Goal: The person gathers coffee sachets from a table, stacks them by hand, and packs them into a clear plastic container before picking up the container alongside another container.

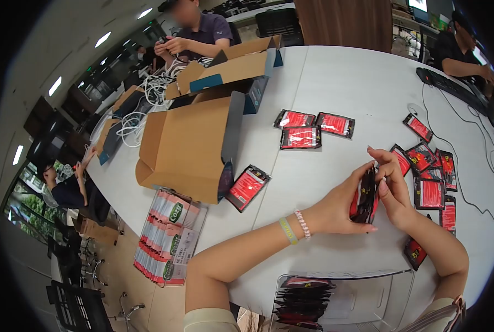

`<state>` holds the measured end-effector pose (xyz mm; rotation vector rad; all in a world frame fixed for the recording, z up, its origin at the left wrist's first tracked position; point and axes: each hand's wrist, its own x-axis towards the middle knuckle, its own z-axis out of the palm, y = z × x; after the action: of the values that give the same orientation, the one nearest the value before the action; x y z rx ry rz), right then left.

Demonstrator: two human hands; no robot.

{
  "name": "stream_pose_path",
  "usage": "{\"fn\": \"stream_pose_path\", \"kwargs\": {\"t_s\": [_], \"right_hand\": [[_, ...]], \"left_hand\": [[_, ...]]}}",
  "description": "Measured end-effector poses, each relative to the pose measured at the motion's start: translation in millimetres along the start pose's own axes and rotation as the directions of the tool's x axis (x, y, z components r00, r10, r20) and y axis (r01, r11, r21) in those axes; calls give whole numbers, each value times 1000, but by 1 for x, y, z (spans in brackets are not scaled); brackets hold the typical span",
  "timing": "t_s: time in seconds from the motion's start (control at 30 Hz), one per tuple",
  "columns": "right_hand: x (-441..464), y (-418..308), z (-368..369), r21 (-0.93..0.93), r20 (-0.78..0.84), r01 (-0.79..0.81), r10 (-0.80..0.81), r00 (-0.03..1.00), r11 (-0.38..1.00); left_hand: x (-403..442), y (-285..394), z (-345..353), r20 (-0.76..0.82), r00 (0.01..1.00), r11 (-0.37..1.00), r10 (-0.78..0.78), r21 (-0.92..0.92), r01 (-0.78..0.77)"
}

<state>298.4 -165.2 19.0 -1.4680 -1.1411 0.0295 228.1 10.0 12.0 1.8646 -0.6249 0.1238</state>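
My left hand [335, 206] wraps round a small stack of black-and-red packets [363, 200], held on edge above the white table. Against the stack's right side are the bent fingers of my right hand [397, 200], its index finger raised. Loose packets of the same kind [429, 193] lie in a scattered pile beside and beneath my right forearm. Three more packets [300, 138] are grouped farther back, and a single packet [248, 188] lies to the left. Close to my body, a clear plastic bin [363, 296] holds a row of upright dark packets [302, 301].
Open cardboard boxes [186, 144] and tangled white cables [158, 88] occupy the left side. A clear container of Cozy sachets [167, 238] stands at the table's left edge. A keyboard [451, 88] and thin cables lie at right. Other people [208, 33] sit around the table.
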Motion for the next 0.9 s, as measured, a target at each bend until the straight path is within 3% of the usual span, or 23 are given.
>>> {"fn": "stream_pose_path", "kwargs": {"t_s": [0.03, 0.1, 0.27, 0.33, 0.37, 0.43, 0.5, 0.57, 0.6, 0.63, 0.7, 0.77, 0.8, 0.83, 0.87, 0.9], "right_hand": [[0, -2, 4, 10, 3, 9, -9, 1000, 1000], [0, -5, 9, 218, 68, -44, 29, 997, 975], [-1, -1, 9, 189, 44, -99, 92, 995, 977], [0, -3, 10, 146, 1, -95, 95, 995, 985], [1, -4, 9, 145, -1, -97, 98, 995, 985], [2, -6, 7, 248, 4, -346, 357, 934, 905], [1, 8, 4, 328, 47, -367, 373, 927, 870], [0, 10, 0, 403, 90, -391, 389, 917, 828], [6, -6, 0, 370, 212, -508, 461, 862, 778], [10, -15, 1, 322, 327, -616, 526, 785, 719], [11, -15, 1, 333, 300, -633, 558, 773, 698], [13, -15, -3, 317, 410, -664, 534, 740, 677], [15, -21, -1, 305, 381, -631, 516, 767, 714], [15, -20, 2, 303, 380, -631, 517, 767, 714], [13, -18, 4, 319, 281, -566, 494, 822, 760], [12, -17, 6, 325, 177, -499, 467, 866, 803]], "left_hand": [[0, -1, 0, -5, 1000, 1000, -5, 12, 5], [-2, -4, 1, -37, 994, 995, 103, -7, -104], [0, -6, 1, -48, 994, 993, 94, -61, -97], [-1, 4, -4, -32, 997, 976, -74, -209, 66], [-1, 3, -4, -30, 997, 975, -74, -211, 66], [-1, -2, -7, -87, 996, 976, -34, -218, 14], [-2, -3, -8, -122, 992, 958, -36, -288, -1], [-5, 1, -11, -131, 953, 739, -272, -662, 120], [-6, 3, -13, -107, 951, 712, -291, -688, 140], [-5, 1, -11, -103, 951, 708, -291, -692, 141], [-6, -3, -6, -160, 975, 851, -151, -523, 46], [-5, -4, -4, -118, 974, 838, -193, -537, 101], [-2, -6, -7, -226, 971, 961, -81, -276, 16], [1, -8, -7, -296, 953, 998, 57, 14, -56], [2, -8, -2, -418, 906, 984, -63, -179, -14], [4, -3, -1, -512, 858, 987, -41, -153, -44]]}}
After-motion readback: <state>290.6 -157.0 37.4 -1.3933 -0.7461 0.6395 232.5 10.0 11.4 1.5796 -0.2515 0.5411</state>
